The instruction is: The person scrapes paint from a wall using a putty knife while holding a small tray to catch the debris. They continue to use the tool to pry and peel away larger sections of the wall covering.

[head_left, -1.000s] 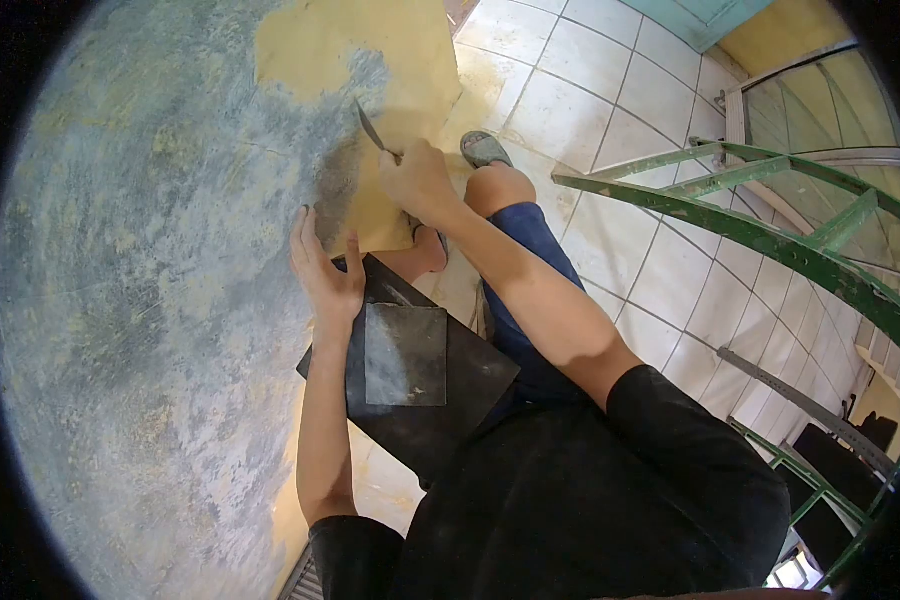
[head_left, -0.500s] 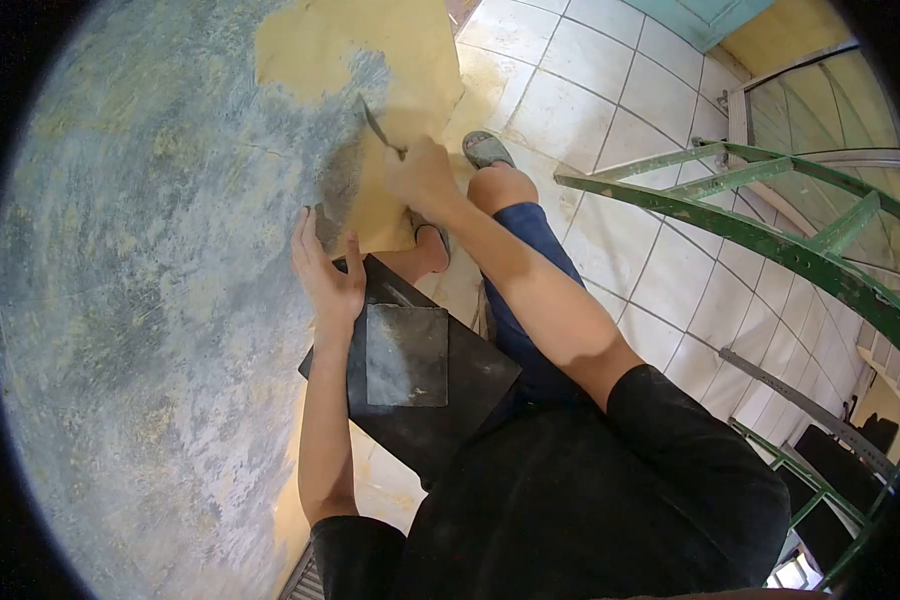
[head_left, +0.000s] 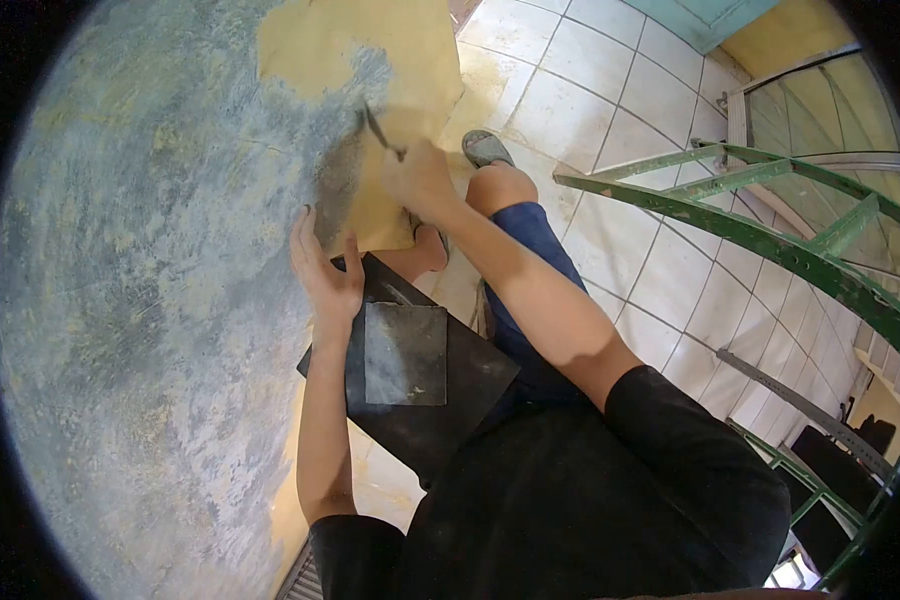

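My right hand (head_left: 422, 182) is closed around a putty knife (head_left: 377, 128), its thin dark blade angled up and left against the wall (head_left: 170, 220). The blade's tip meets the border between mottled blue-grey coating and plain yellow surface (head_left: 420, 60). Lower down, my left hand (head_left: 325, 275) has its fingers stretched out and the thumb apart, fingertips right at the wall. Beneath that wrist, a black flat board (head_left: 470, 375) lies tilted across my lap. A grey square sheet (head_left: 406, 355) sits on top of the board.
White floor tiles (head_left: 570, 110) spread to the right, dusty near the wall. A green ladder (head_left: 750, 215) lies across the right side, with a grey metal bar (head_left: 800, 405) below it. At the top right are a teal door (head_left: 700, 20) and a glass panel (head_left: 820, 110).
The putty knife's tip has shifted slightly down and to the right along the wall, with my right hand. My left hand and the board have barely moved.
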The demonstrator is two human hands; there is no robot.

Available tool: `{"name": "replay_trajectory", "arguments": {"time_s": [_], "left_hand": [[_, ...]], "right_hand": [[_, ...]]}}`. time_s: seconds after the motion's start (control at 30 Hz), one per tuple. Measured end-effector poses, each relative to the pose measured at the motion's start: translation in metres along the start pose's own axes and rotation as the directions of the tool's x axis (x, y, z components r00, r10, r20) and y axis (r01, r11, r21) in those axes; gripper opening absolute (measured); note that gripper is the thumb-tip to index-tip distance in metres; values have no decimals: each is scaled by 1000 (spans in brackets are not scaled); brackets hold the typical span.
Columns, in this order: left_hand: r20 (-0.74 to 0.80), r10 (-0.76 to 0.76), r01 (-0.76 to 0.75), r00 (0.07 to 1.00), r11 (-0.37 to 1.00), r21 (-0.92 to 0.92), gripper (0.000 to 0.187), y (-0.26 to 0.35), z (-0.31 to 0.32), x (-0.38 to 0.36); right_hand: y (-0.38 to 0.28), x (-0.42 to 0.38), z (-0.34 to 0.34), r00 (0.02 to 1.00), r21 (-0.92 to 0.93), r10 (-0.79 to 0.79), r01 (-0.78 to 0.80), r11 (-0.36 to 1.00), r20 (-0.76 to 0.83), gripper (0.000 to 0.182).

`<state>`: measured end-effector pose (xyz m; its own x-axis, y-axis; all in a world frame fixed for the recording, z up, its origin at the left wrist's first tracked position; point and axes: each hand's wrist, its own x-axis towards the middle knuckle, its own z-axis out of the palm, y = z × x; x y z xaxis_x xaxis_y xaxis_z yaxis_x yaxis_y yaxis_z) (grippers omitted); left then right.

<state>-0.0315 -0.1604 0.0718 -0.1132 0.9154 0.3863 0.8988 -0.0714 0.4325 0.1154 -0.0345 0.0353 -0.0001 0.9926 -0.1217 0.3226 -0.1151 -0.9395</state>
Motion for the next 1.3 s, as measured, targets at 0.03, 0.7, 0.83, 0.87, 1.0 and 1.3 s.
{"name": "replay_trajectory", "arguments": {"time_s": [0.03,0.7,0.83,0.87,1.0,1.3], "left_hand": [[3,6,-6,1000,1000,6,57,0,0,0],[3,12,-12,1000,1000,16,52,-1,0,1],[-5,25,-25,1000,1000,8,52,1,0,-2],[-13,37,-37,999,999,-3,52,1,0,-1],[-18,23,-23,1000,1000,0,51,-3,-1,-1],[-3,22,-22,1000,1000,10,43,1,-1,-1]], "right_hand": [[6,13,1,997,41,72,-72,997,6,29],[2,4,-11,985,74,102,-113,991,139,32],[0,12,-15,973,66,198,-206,976,115,32],[0,13,-12,973,60,216,-221,973,84,33],[7,9,-9,975,26,165,-171,985,149,33],[30,29,4,991,-17,136,-136,991,6,31]]}}
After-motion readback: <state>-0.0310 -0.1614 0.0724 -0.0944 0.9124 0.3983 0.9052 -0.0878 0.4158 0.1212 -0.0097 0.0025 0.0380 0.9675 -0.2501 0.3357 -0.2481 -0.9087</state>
